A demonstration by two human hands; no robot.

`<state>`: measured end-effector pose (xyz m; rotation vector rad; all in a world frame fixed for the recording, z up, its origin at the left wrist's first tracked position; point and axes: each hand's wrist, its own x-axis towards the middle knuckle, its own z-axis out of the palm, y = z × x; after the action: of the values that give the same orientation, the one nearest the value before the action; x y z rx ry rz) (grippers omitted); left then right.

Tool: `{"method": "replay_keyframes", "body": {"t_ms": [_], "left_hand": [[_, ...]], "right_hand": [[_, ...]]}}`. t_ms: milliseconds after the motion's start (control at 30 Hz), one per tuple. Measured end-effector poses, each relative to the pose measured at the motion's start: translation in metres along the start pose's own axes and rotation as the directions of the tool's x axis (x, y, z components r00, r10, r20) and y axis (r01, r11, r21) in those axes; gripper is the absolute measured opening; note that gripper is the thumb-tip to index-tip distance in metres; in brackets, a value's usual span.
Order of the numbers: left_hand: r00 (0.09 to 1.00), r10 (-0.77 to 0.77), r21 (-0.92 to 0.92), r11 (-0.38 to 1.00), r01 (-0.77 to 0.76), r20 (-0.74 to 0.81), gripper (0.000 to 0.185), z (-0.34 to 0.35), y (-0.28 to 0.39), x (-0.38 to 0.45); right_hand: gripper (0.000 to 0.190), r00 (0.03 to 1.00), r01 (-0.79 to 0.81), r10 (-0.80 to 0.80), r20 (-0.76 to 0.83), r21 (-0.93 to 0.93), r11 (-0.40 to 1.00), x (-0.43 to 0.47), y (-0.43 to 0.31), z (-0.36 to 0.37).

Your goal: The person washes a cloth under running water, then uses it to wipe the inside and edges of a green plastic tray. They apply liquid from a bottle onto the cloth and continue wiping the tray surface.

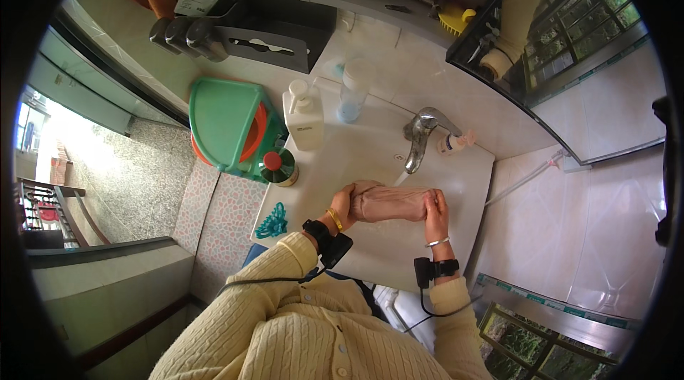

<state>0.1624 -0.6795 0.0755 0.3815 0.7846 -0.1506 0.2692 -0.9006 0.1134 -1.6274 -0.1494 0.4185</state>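
Note:
A brownish-pink cloth, bunched lengthwise, is stretched between my two hands over the white washbasin. My left hand grips its left end, with the fingers partly hidden behind the fabric. At the other end, my right hand holds the cloth with thumb and fingers. Just beyond the cloth stands the chrome faucet, its spout pointing down toward me. A thin stream of water runs from the spout and passes behind the cloth's far edge.
Around the basin rim stand a white pump bottle, a clear bottle, a red-capped bottle, a small pump bottle and a teal hair claw. A green bin is at the left. A mirrored cabinet juts out at upper right.

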Motion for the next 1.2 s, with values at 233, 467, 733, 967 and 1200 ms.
{"method": "replay_keyframes", "body": {"t_ms": [233, 467, 733, 967, 1200], "left_hand": [[0.836, -0.342, 0.164, 0.940, 0.300, 0.429, 0.049, -0.010, -0.013, -0.008], [0.773, -0.472, 0.394, 0.864, 0.312, 0.424, 0.021, -0.002, -0.022, -0.011], [0.951, -0.090, 0.333, 0.943, -0.014, 0.294, 0.020, -0.011, -0.007, -0.016], [0.939, 0.077, 0.341, 0.939, 0.044, -0.336, 0.031, -0.037, 0.009, -0.001], [0.944, 0.232, 0.285, 0.945, -0.161, -0.236, 0.043, -0.025, 0.010, -0.002]], "right_hand": [[0.041, 0.979, 0.076, 0.044, 0.198, -0.560, 0.825, -0.004, 0.041, -0.008], [0.037, 0.815, -0.081, 0.308, 0.491, -0.429, 0.899, -0.034, 0.049, 0.026], [0.031, 0.882, -0.465, 0.315, 0.350, 0.544, 0.698, -0.028, 0.054, 0.010], [0.031, 0.944, -0.191, 0.326, -0.059, 0.707, 0.680, 0.005, 0.034, -0.054], [0.028, 0.926, -0.095, 0.293, -0.238, 0.605, 0.791, 0.018, 0.060, -0.060]]}}
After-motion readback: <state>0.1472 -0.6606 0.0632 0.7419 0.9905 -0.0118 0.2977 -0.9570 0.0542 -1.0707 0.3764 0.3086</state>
